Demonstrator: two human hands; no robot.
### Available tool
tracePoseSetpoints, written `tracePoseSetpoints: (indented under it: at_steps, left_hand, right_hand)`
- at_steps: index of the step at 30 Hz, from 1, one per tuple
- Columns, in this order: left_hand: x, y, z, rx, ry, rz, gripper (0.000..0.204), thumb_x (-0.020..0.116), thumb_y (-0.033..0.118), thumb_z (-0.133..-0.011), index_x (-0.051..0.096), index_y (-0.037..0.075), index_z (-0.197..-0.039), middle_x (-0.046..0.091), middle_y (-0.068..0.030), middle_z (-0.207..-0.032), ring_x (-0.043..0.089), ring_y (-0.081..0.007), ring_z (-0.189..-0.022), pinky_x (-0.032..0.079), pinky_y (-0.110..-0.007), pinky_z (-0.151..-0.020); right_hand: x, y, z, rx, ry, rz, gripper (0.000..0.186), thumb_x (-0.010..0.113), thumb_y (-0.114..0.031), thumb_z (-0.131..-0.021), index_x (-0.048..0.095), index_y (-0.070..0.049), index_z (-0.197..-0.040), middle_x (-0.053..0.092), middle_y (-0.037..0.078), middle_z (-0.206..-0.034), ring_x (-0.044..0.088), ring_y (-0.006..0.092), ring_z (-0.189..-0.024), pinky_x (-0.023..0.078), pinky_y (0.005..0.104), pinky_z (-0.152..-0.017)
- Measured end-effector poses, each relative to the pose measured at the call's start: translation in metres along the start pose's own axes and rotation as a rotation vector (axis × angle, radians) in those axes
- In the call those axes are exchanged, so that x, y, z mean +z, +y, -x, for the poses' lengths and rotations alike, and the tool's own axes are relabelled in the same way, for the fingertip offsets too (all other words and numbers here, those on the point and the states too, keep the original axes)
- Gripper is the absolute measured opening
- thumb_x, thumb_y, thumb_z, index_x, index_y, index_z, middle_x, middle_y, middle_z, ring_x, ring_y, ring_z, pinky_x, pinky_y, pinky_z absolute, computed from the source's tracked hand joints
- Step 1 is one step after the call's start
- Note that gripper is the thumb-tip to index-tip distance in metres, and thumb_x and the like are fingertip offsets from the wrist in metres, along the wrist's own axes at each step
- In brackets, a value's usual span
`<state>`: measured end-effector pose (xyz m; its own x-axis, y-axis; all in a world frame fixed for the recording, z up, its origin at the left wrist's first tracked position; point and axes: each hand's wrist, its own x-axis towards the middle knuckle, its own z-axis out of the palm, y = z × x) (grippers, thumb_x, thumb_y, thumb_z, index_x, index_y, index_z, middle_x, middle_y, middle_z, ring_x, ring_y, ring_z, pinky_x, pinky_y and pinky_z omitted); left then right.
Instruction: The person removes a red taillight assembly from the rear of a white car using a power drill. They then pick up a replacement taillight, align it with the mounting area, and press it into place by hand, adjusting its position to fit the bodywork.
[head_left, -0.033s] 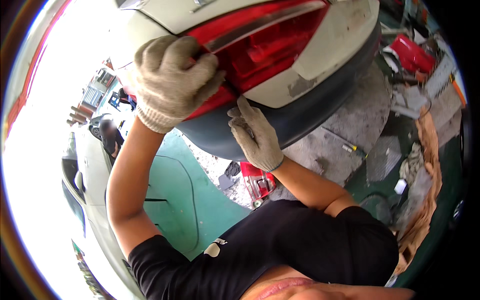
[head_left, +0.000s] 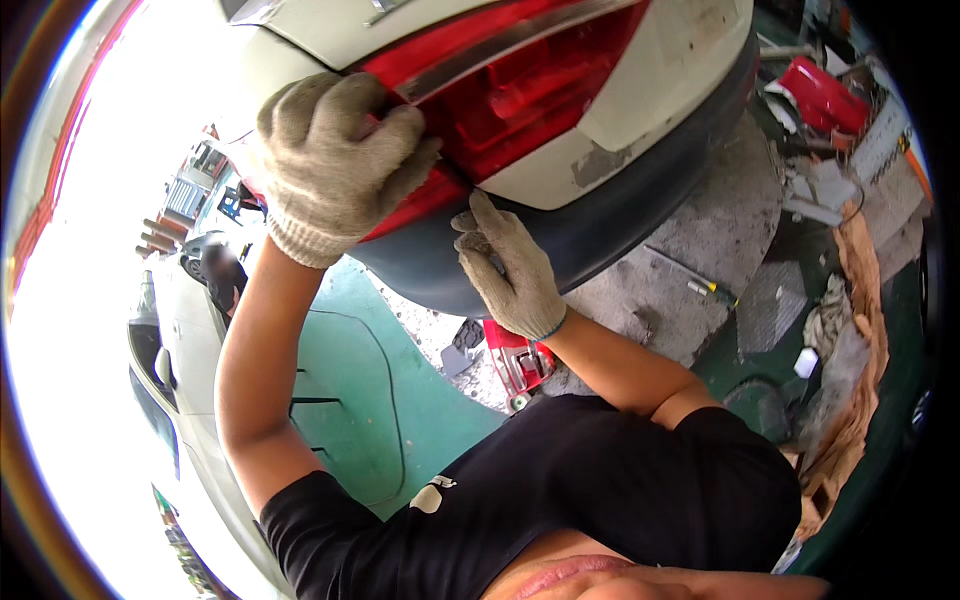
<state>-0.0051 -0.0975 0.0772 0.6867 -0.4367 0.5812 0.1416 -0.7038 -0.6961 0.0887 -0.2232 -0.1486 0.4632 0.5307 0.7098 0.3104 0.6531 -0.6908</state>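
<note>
My left hand (head_left: 335, 165), in a knitted work glove, is curled over the outer tail light (head_left: 425, 205) at the car's rear corner. Red lens shows beside and between its fingers, while much of that light is hidden behind the glove. My right hand (head_left: 510, 265), gloved likewise, reaches up with fingers extended. Its fingertips touch the dark grey bumper (head_left: 620, 205) near its upper edge, just below the gap beside the inner tail light (head_left: 520, 100). That second red light sits in the pale tailgate (head_left: 690, 85), whose paint is scuffed.
Below the bumper, a loose red lamp (head_left: 515, 355) lies on the ground near my body. A yellow-handled tool (head_left: 715, 290) rests on the concrete at right. Parts and brown paper (head_left: 855, 300) clutter the right side. A parked car (head_left: 190, 380) and a person (head_left: 222, 280) are at left.
The view has shifted slightly, and the car sits a little lower left in it. Both hands keep the same places on the car.
</note>
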Motion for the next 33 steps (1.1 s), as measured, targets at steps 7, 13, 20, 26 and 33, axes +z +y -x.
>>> tracePoseSetpoints:
  at_steps: [7,13,20,26,33]
  left_hand:
    - [0.0,-0.003,-0.005,0.046,0.001,0.012,0.043,0.098,0.032,-0.067,0.074,0.02,-0.1,0.064,-0.0077,-0.11,0.067,-0.0305,-0.093,0.052,-0.047,-0.077]
    - [-0.001,0.001,-0.007,0.04,-0.003,-0.005,0.043,0.098,0.032,-0.067,0.075,0.02,-0.101,0.065,-0.0074,-0.107,0.067,-0.0313,-0.096,0.052,-0.047,-0.079]
    - [-0.008,0.005,-0.004,-0.034,0.003,-0.008,0.041,0.097,0.031,-0.069,0.076,0.019,-0.102,0.066,-0.008,-0.112,0.066,-0.0335,-0.106,0.053,-0.049,-0.09]
    - [0.005,0.014,0.024,-0.201,0.153,0.057,0.052,0.093,0.036,-0.068,0.074,0.018,-0.113,0.066,-0.0103,-0.125,0.062,-0.0363,-0.121,0.052,-0.056,-0.101]
    - [0.035,0.094,0.097,-0.944,0.195,-0.031,0.14,0.09,0.076,-0.068,0.027,0.005,-0.17,0.021,-0.0347,-0.174,0.02,-0.0585,-0.16,0.023,-0.067,-0.128]
  right_hand:
    - [-0.002,-0.005,-0.005,-0.014,-0.008,0.035,0.063,0.069,-0.004,-0.101,0.045,0.005,-0.16,0.068,0.02,-0.114,0.072,0.0273,-0.095,0.059,0.0364,-0.086]
    - [0.001,-0.02,-0.016,-0.091,0.021,0.294,0.055,0.071,-0.008,-0.099,0.053,0.006,-0.149,0.069,0.019,-0.108,0.069,0.0344,-0.093,0.058,0.0429,-0.083]
    - [-0.008,-0.021,-0.023,-0.158,0.017,0.257,0.04,0.068,-0.006,-0.101,0.06,0.006,-0.139,0.071,0.019,-0.106,0.069,0.0378,-0.096,0.057,0.0447,-0.086]
    - [-0.015,-0.015,-0.022,-0.059,-0.04,0.192,0.038,0.065,-0.002,-0.104,0.062,0.007,-0.141,0.074,0.019,-0.107,0.071,0.0314,-0.089,0.059,0.0386,-0.082]
    - [-0.016,-0.004,-0.021,-0.088,-0.094,0.208,0.04,0.057,-0.001,-0.11,0.059,0.005,-0.149,0.073,0.015,-0.111,0.07,0.0168,-0.087,0.059,0.0306,-0.081]
